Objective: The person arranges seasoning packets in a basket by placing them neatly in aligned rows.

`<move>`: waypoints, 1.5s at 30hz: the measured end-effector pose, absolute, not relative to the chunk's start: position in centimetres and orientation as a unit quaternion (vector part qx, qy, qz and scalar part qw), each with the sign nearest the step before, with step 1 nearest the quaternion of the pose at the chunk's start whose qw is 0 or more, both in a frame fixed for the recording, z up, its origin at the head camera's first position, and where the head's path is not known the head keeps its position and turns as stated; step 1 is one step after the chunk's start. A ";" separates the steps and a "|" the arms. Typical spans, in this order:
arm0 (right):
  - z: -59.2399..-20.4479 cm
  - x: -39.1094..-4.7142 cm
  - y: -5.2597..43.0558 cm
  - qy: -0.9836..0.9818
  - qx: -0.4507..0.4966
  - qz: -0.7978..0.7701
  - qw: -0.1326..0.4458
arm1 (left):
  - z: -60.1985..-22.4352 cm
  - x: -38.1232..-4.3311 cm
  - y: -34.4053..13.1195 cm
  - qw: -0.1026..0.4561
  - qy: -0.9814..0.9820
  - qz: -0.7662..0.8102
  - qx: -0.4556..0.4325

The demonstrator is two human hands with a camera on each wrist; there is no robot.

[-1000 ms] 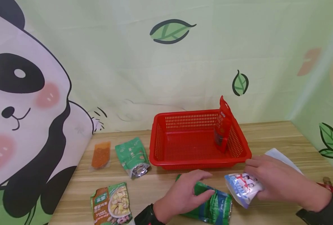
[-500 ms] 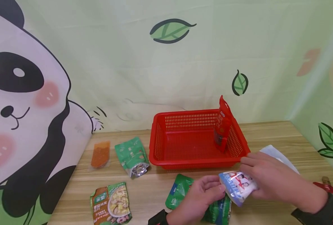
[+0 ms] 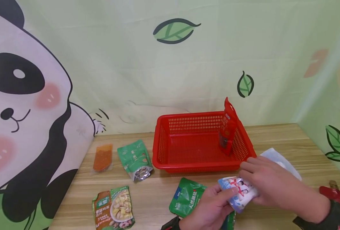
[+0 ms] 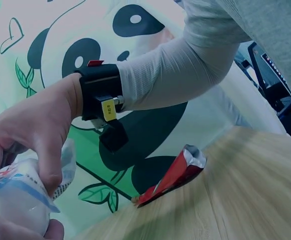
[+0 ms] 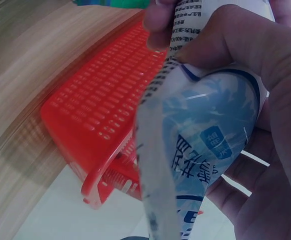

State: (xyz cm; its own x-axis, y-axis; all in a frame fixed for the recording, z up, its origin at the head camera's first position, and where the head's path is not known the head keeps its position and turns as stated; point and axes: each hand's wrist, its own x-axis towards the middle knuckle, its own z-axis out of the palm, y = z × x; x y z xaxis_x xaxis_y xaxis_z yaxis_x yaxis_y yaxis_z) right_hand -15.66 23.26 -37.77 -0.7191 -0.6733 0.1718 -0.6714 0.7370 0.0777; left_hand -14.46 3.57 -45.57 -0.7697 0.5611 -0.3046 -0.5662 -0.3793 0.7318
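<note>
A white-and-blue plastic bag of salt (image 3: 240, 194) is raised above the table, in front of the basket's right corner. My left hand (image 3: 208, 207) pinches its left end between thumb and fingers. From the other side, my right hand (image 3: 276, 187) grips the bag's right part. The right wrist view shows the printed blue face of the salt bag (image 5: 210, 122) lying along the palm, with the right thumb pressed on it. Beneath my left hand lies a green salt packet (image 3: 184, 198), partly covered. In the left wrist view, both hands meet at the salt bag (image 4: 20, 207).
A red plastic basket (image 3: 193, 166) stands behind the hands, holding an upright red packet (image 3: 227, 131). To the left lie an orange packet (image 3: 103, 158), a green pouch (image 3: 135, 159) and a brown-and-green food packet (image 3: 113, 207). A red packet (image 3: 336, 195) lies far right.
My left hand has moved right from over the green salt packet and taken hold of the salt bag's left end. My right hand has shifted slightly left with the bag.
</note>
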 end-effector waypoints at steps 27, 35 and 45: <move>-37.7 -15.1 22.3 -0.935 0.344 0.021 0.086 | -46.2 -14.1 3.8 0.231 0.451 0.862 -0.004; -38.2 -14.9 23.1 -0.933 0.335 0.065 0.118 | -46.3 -14.6 3.6 0.229 0.469 0.853 -0.032; -39.1 -14.2 24.1 -0.923 0.299 0.151 0.189 | -46.4 -14.7 3.6 0.194 0.456 0.868 -0.039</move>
State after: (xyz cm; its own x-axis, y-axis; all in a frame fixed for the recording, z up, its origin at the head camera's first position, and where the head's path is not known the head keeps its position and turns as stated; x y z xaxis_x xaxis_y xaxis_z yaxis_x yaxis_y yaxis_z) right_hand -14.17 24.08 -39.11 -0.7497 -0.4950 0.4392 -0.6089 0.7759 -0.1650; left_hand -14.75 3.64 -46.38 -0.9218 0.3006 -0.2447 -0.3721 -0.5097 0.7757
